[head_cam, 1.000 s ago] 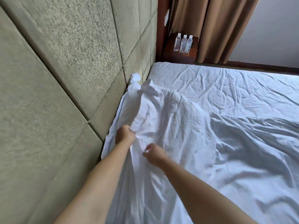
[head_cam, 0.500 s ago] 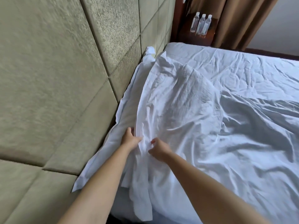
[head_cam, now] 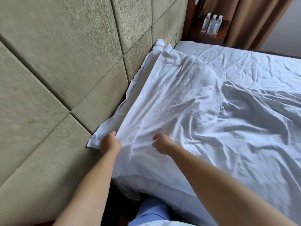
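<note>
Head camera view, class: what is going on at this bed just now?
A person is making a bed. The left hand grips the edge of the white sheet beside the padded headboard wall. The right hand pinches a fold of the same sheet a little further in. The sheet lies spread over the bed but wrinkled, not yet smoothed.

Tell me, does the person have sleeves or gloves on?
No. Both arms are bare right down to the left hand and the right hand: no sleeves, gloves, watch or bracelet show. Lower down, some light blue clothing peeks in.
</note>
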The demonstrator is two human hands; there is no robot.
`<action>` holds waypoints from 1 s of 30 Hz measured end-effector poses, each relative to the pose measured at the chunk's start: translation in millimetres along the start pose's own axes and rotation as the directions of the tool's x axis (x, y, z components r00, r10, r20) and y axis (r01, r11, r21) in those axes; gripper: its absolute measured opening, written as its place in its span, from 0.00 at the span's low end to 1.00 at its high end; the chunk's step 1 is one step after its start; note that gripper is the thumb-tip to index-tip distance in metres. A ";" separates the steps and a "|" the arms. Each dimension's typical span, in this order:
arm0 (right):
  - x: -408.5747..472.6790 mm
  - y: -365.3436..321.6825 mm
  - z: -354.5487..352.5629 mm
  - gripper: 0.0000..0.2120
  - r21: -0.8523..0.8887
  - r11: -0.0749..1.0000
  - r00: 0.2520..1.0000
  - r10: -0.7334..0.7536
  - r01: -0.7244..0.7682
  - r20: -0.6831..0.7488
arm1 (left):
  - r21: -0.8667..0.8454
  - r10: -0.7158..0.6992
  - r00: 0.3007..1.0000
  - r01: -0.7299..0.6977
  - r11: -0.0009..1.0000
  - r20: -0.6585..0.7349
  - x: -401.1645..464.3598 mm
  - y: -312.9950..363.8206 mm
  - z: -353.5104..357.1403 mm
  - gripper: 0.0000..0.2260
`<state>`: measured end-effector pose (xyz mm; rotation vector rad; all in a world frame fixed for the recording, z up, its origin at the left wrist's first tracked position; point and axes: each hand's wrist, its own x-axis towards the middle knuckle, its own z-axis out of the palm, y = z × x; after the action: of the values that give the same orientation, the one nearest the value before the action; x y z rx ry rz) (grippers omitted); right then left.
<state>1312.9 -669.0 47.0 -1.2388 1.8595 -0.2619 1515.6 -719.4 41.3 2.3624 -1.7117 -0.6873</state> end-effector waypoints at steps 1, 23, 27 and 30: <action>-2.5 -1.3 0.4 0.17 -0.002 1.000 1.000 -0.007 0.007 -0.003 | 0.003 -0.047 0.996 0.048 0.999 -0.072 -0.5 -3.0 -2.9 0.16; -10.9 9.9 1.8 0.32 -0.235 0.966 0.906 -0.003 -0.107 -0.424 | -0.046 0.028 0.997 -0.025 0.999 0.071 31.1 34.1 0.8 0.12; -5.1 15.9 -3.8 0.32 -0.236 0.957 0.902 0.054 -0.170 -0.428 | 0.084 -0.082 0.997 0.080 0.993 0.016 39.1 31.2 -9.3 0.14; -0.7 21.5 -1.7 0.25 -0.192 0.944 0.896 0.172 -0.269 -0.409 | 0.084 -0.036 0.996 0.030 0.996 0.082 35.8 34.0 -2.2 0.19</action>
<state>1297.7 -658.4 35.8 -1.1807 2.4191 -0.1626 1496.1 -764.5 46.0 2.4558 -1.7714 -0.7444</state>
